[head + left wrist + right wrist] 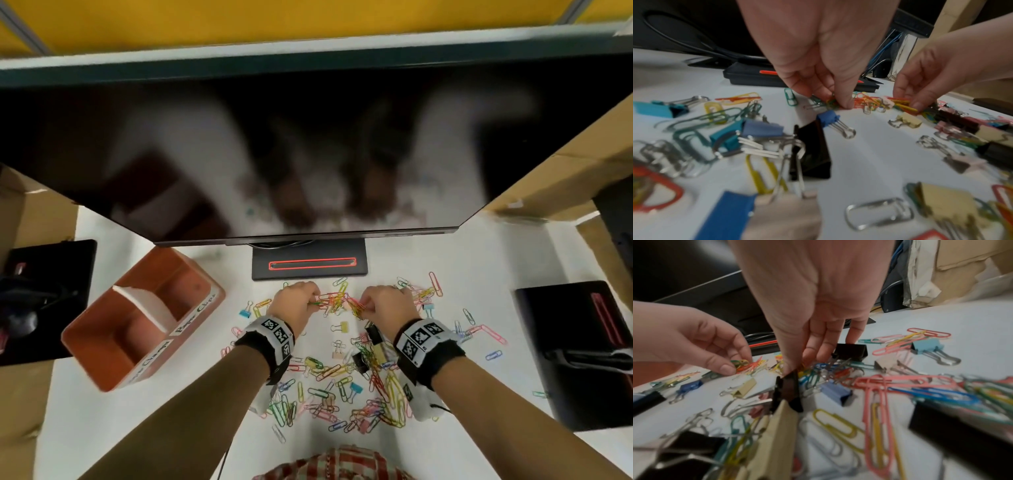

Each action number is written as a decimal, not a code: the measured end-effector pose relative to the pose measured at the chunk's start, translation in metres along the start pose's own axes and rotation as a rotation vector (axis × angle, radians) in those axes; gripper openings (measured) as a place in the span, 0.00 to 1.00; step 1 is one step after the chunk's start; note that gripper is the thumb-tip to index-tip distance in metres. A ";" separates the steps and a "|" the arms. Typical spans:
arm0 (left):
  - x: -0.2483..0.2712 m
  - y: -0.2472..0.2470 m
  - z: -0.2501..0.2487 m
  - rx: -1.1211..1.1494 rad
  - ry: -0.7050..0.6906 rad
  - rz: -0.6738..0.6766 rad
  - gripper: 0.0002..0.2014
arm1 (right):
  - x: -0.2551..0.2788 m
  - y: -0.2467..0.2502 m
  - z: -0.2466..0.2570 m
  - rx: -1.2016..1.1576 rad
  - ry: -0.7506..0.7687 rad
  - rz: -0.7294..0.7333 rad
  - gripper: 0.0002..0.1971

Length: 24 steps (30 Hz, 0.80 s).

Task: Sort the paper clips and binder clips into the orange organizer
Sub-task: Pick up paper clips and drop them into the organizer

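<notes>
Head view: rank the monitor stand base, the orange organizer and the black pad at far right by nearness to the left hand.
From the left hand:
1. Monitor stand base, just beyond it, nearest.
2. Orange organizer, off to its left.
3. Black pad, far right, past the right hand.

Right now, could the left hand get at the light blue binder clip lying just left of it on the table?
Probably yes. The light blue binder clip lies alone on bare table just left of the left hand, nothing on top. But that hand is pinching a tangle of paper clips and would have to let go first.
</notes>
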<state>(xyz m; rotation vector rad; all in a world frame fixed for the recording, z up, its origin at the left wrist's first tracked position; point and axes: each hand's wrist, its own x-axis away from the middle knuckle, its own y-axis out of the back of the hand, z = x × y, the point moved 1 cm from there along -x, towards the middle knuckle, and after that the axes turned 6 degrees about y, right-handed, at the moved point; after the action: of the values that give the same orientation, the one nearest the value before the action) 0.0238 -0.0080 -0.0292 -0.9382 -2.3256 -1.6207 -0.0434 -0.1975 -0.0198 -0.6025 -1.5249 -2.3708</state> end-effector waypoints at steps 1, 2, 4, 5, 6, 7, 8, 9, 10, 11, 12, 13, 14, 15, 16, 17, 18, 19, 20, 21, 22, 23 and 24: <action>-0.001 -0.001 0.000 -0.008 0.014 -0.001 0.10 | 0.000 -0.001 0.000 0.008 -0.003 0.004 0.07; -0.001 -0.001 0.000 -0.027 0.026 0.004 0.10 | 0.001 -0.001 0.000 0.025 -0.007 0.015 0.07; -0.001 -0.001 -0.003 -0.095 0.045 0.021 0.10 | 0.002 -0.001 0.002 0.067 -0.012 0.030 0.07; -0.001 -0.002 -0.005 -0.135 0.043 0.033 0.11 | 0.003 -0.002 0.003 0.085 -0.008 0.034 0.08; 0.000 -0.002 -0.006 -0.168 0.044 0.048 0.12 | 0.004 -0.001 0.004 0.103 -0.003 0.036 0.09; 0.000 -0.003 -0.007 -0.181 0.045 0.055 0.12 | 0.006 -0.001 0.005 0.120 0.008 0.032 0.09; 0.001 -0.004 -0.008 -0.169 0.051 0.060 0.12 | 0.007 0.000 0.007 0.135 0.019 0.030 0.10; 0.002 -0.005 -0.009 -0.139 0.057 0.060 0.12 | 0.009 0.001 0.008 0.152 0.033 0.029 0.10; 0.005 -0.004 -0.010 -0.100 0.067 0.061 0.12 | 0.012 0.002 0.008 0.170 0.046 0.032 0.10; 0.010 -0.002 -0.010 -0.058 0.073 0.049 0.11 | 0.016 0.003 0.009 0.182 0.059 0.025 0.10; 0.016 0.001 -0.011 -0.011 0.078 0.028 0.11 | 0.019 0.005 0.010 0.179 0.068 0.010 0.10; 0.023 0.005 -0.011 0.041 0.081 -0.005 0.10 | 0.023 0.007 0.012 0.162 0.079 -0.020 0.10; 0.032 0.011 -0.011 0.099 0.087 -0.047 0.10 | 0.028 0.010 0.014 0.137 0.092 -0.053 0.10; 0.043 0.018 -0.010 0.163 0.092 -0.093 0.09 | 0.032 0.014 0.019 0.112 0.114 -0.087 0.09; 0.053 0.027 -0.008 0.225 0.098 -0.140 0.08 | 0.035 0.019 0.026 0.085 0.142 -0.107 0.08; 0.064 0.038 -0.003 0.282 0.101 -0.191 0.07 | 0.038 0.025 0.036 0.056 0.178 -0.118 0.08; 0.074 0.050 0.004 0.329 0.105 -0.241 0.06 | 0.040 0.031 0.049 0.027 0.213 -0.121 0.08; 0.085 0.064 0.012 0.359 0.109 -0.291 0.06 | 0.040 0.037 0.065 0.002 0.249 -0.130 0.08; 0.094 0.078 0.025 0.376 0.125 -0.336 0.05 | 0.039 0.043 0.083 -0.020 0.284 -0.143 0.08; 0.102 0.093 0.037 0.394 0.148 -0.377 0.05 | 0.036 0.049 0.103 -0.050 0.322 -0.165 0.07; 0.108 0.108 0.052 0.419 0.183 -0.416 0.04 | 0.030 0.052 0.124 -0.088 0.360 -0.181 0.06; 0.111 0.122 0.068 0.447 0.220 -0.454 0.04 | 0.023 0.054 0.147 -0.128 0.399 -0.186 0.05; 0.113 0.134 0.084 0.471 0.263 -0.489 0.04 | 0.015 0.055 0.170 -0.159 0.433 -0.183 0.05</action>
<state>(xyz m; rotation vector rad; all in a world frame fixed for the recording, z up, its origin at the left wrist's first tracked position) 0.0295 0.1411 0.0953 -0.0572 -2.6820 -1.1300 0.0015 -0.0662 0.0935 0.0319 -1.2521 -2.5548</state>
